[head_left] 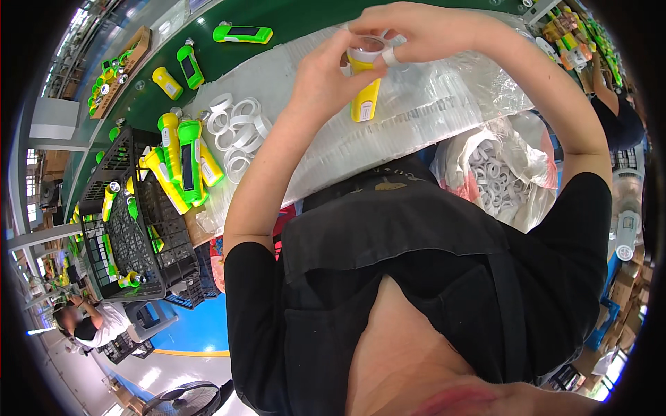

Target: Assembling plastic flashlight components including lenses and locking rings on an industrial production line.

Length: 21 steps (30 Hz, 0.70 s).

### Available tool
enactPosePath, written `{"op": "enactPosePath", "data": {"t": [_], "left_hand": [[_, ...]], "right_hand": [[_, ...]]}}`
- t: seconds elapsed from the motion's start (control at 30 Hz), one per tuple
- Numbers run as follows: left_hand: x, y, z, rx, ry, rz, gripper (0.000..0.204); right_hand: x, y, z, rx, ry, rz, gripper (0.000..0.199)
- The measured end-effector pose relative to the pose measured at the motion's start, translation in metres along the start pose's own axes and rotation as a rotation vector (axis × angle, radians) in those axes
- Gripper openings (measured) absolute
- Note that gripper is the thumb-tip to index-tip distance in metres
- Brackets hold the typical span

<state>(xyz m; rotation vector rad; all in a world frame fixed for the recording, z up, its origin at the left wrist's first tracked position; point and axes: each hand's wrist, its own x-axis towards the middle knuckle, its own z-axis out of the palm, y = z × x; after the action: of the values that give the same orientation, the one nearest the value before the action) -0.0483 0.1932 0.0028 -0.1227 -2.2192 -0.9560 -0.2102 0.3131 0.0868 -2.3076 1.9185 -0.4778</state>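
Above the plastic-covered bench, my left hand [331, 75] is wrapped round the upper body of a yellow flashlight [365, 97], whose wide round head points away from me. My right hand [427, 31] curls over that head, with fingers and thumb closed at its rim. Something white shows by the right thumb; whether it is a ring or a finger wrap I cannot tell. Left of my left forearm lies a loose pile of white plastic rings [243, 126]. Beside them is a heap of green and yellow flashlights [189, 161].
A black crate [125, 229] with several flashlights stands at the left. More flashlights [241, 34] lie on the green belt, near a cardboard box [132, 62]. An open bag of white rings [496, 180] hangs by the bench's near edge. Other people are at left and right.
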Motion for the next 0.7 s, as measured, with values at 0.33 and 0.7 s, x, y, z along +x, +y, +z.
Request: {"op": "enactPosePath", "data": {"t": [0.33,0.7], "left_hand": [[-0.001,-0.003,0.001,0.052,-0.009,-0.009,0.041],[-0.016,-0.015,-0.006,-0.220,0.076,-0.034,0.043]], "right_hand": [[0.015,-0.045,-0.023,-0.110,-0.261,0.478,0.051],[-0.024,-0.035,0.167,0.778,0.609,0.443,0.065]]}}
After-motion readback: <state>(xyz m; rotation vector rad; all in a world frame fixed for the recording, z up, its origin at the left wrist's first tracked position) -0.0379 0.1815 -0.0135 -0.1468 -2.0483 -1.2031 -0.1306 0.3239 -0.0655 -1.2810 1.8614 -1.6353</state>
